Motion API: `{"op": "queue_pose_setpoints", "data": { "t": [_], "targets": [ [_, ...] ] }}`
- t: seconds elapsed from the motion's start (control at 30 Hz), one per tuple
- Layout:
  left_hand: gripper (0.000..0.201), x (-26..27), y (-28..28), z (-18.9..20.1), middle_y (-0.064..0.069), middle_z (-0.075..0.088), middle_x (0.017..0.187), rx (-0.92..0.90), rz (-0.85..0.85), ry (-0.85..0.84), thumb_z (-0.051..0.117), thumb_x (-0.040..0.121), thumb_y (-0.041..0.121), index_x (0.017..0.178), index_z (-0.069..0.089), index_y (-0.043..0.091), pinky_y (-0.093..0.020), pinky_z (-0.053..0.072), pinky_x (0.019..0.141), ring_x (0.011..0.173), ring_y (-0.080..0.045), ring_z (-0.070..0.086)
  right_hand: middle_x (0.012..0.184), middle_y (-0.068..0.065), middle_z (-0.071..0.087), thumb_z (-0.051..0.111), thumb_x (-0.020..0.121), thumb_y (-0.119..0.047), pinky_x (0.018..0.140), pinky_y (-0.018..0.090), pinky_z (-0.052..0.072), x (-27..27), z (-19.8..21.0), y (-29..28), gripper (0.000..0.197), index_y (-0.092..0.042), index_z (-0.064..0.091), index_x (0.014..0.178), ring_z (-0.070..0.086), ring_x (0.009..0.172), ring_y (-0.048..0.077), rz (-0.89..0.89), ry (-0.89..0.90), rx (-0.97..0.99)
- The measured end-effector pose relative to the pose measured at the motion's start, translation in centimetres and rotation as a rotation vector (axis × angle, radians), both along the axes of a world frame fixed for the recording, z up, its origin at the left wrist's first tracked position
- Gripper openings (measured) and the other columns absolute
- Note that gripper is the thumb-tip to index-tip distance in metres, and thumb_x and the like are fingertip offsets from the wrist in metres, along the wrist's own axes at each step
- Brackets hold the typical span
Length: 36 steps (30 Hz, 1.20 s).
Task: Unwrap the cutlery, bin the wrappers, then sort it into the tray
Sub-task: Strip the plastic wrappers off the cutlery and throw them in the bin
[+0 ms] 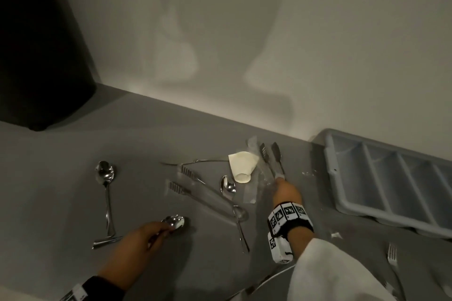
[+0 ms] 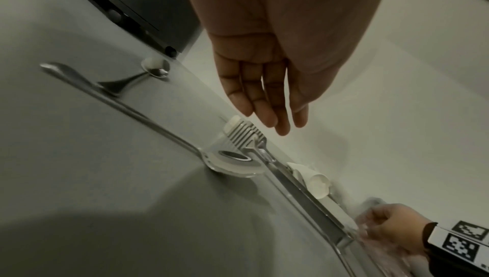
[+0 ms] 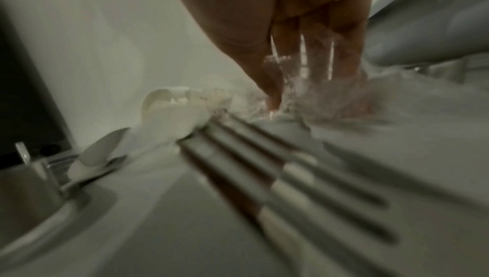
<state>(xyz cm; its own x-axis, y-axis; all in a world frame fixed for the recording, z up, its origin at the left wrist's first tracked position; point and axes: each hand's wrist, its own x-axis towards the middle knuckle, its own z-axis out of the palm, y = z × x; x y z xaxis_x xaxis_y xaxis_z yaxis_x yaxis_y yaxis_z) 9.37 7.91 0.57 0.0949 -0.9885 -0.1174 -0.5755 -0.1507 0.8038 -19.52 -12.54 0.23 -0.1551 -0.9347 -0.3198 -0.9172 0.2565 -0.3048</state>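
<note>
My left hand (image 1: pixel 164 228) hovers over a bare spoon (image 1: pixel 175 222) on the grey counter. In the left wrist view its fingers (image 2: pixel 270 114) are straight and hold nothing. My right hand (image 1: pixel 279 181) pinches a clear plastic wrapper (image 3: pixel 330 93) around a fork and knife (image 1: pixel 274 156) near the wall. In the left wrist view the right hand (image 2: pixel 370 226) has curled fingers on that plastic. Two more forks (image 1: pixel 182 178) lie in clear wrappers mid-counter. Bare spoons lie at the left (image 1: pixel 105 171) and centre (image 1: pixel 228 186). The grey cutlery tray (image 1: pixel 347 203) stands at the right.
A black bin (image 1: pixel 36 44) stands at the back left against the white wall. A rolled white paper piece (image 1: pixel 243 166) lies beside the wrapped pair. A bare fork (image 1: pixel 392 255) lies at the lower right, with small wrapper scraps near the tray.
</note>
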Motion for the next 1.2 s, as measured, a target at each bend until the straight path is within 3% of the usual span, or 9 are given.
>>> {"op": "queue_pose_setpoints", "data": {
  "t": [0.3,0.43,0.53,0.63,0.7,0.83,0.93,1.1,1.2],
  "targets": [
    [0.018,-6.4,-10.3,3.8,0.049,0.053,0.089,-0.082,-0.17,0.022,0.049,0.076,0.038,0.077,0.053,0.055,0.001,0.039,0.069,0.08,0.018,0.054,0.083,0.014,0.072,0.06,0.081,0.001,0.079,0.031,0.053,-6.1,2.8,4.1,0.018,-0.013,0.071,0.081,0.067,0.081,0.029,-0.233,-0.367,-0.279],
    [0.038,-10.5,-17.3,2.6,0.008,0.058,0.108,-0.116,-0.19,-0.026,0.049,0.07,0.041,0.103,0.062,0.026,-0.031,0.049,0.088,0.092,-0.017,0.062,0.064,-0.007,0.064,0.066,0.076,0.004,0.064,0.017,0.051,-8.9,3.1,6.6,0.03,-0.024,0.066,0.065,0.062,0.055,-0.009,-0.371,-0.544,-0.365],
    [0.062,-14.2,-21.2,0.6,-0.015,0.038,0.136,0.023,-0.19,-0.231,0.062,0.072,0.042,0.126,0.044,0.017,-0.043,0.038,0.104,0.12,-0.036,0.044,0.064,-0.009,0.064,0.066,0.075,0.006,0.053,-0.003,0.042,-10.3,2.8,8.0,0.024,-0.018,0.068,0.069,0.055,0.051,-0.022,-0.424,-0.609,-0.389],
    [0.082,-16.7,-23.0,-1.7,-0.014,0.022,0.147,0.144,-0.227,-0.432,0.065,0.069,0.053,0.134,0.027,0.021,-0.047,0.029,0.109,0.13,-0.039,0.03,0.056,-0.02,0.062,0.066,0.076,0.004,0.057,0.001,0.046,-11.2,2.4,9.4,0.023,-0.019,0.069,0.07,0.062,0.054,-0.009,-0.444,-0.598,-0.396],
    [0.088,-17.3,-23.5,-3.0,-0.014,0.022,0.147,0.224,-0.253,-0.525,0.066,0.067,0.055,0.136,0.022,0.023,-0.048,0.027,0.109,0.132,-0.04,0.026,0.059,-0.016,0.065,0.067,0.076,0.003,0.067,0.02,0.054,-11.7,2.0,10.3,0.024,-0.021,0.069,0.071,0.066,0.064,0.007,-0.465,-0.606,-0.397],
    [0.096,-17.2,-24.1,-4.3,-0.019,0.034,0.137,0.239,-0.225,-0.537,0.076,0.059,0.048,0.135,0.022,0.023,-0.049,0.037,0.102,0.123,-0.042,0.037,0.054,-0.026,0.067,0.07,0.072,0.004,0.063,0.016,0.055,-12.2,1.2,11.8,0.043,-0.036,0.063,0.06,0.067,0.06,0.002,-0.49,-0.624,-0.466],
    [0.09,-16.9,-24.6,-4.4,-0.022,0.044,0.13,0.239,-0.231,-0.537,0.076,0.063,0.037,0.134,0.025,0.018,-0.047,0.042,0.097,0.118,-0.041,0.045,0.061,-0.01,0.071,0.07,0.072,0.006,0.071,0.029,0.058,-12.4,1.1,12.7,0.041,-0.033,0.066,0.06,0.07,0.069,0.016,-0.486,-0.631,-0.49],
    [0.061,-16.5,-23.9,-4.3,-0.023,0.052,0.123,0.159,-0.264,-0.599,0.059,0.076,0.022,0.13,0.033,0.014,-0.045,0.045,0.093,0.112,-0.04,0.051,0.057,-0.024,0.069,0.068,0.074,0.005,0.057,0.007,0.052,-12.1,1.9,14.0,0.042,-0.033,0.064,0.058,0.065,0.057,-0.003,-0.494,-0.675,-0.49],
    [0.052,-16.1,-23.6,-4.4,-0.022,0.057,0.117,0.126,-0.275,-0.581,0.056,0.077,0.023,0.125,0.039,0.013,-0.044,0.047,0.088,0.105,-0.04,0.055,0.059,-0.026,0.069,0.068,0.074,0.004,0.056,0.007,0.052,-12.1,2.1,14.9,0.039,-0.032,0.065,0.061,0.066,0.059,-0.002,-0.494,-0.685,-0.494]
  ]
}}
